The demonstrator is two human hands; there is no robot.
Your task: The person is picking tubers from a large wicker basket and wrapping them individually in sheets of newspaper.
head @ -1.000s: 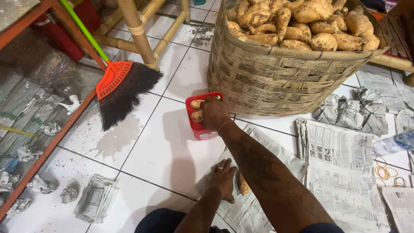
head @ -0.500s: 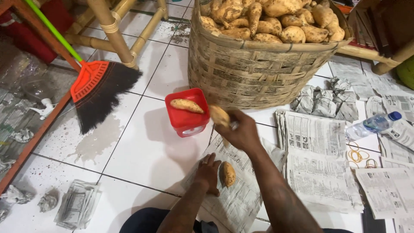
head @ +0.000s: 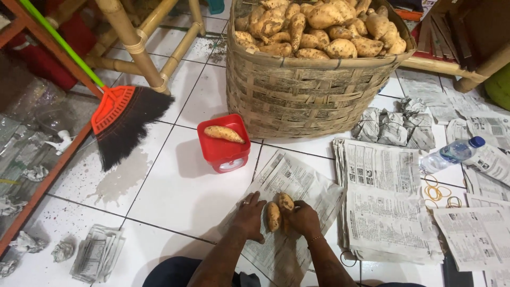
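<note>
My left hand (head: 249,215) rests flat on a newspaper sheet (head: 297,183) on the tiled floor, touching a tan sweet potato (head: 273,216). My right hand (head: 304,218) grips a second sweet potato (head: 286,202) right beside the first, both lying on the sheet. One more sweet potato (head: 224,134) lies on a small red kitchen scale (head: 223,144) just beyond the sheet. Behind that stands a big woven basket (head: 311,93) heaped with sweet potatoes (head: 319,26).
A stack of newspapers (head: 385,199) lies to the right, with several newspaper-wrapped bundles (head: 393,127), rubber bands (head: 438,191) and a plastic water bottle (head: 451,153). An orange broom (head: 125,119) leans at the left by bamboo furniture legs (head: 135,45). Crumpled paper (head: 64,248) lies near left.
My right hand took a sweet potato from the scale down to the newspaper beside the first one. The view dropped nearer the sheet; one sweet potato stays on the scale.
</note>
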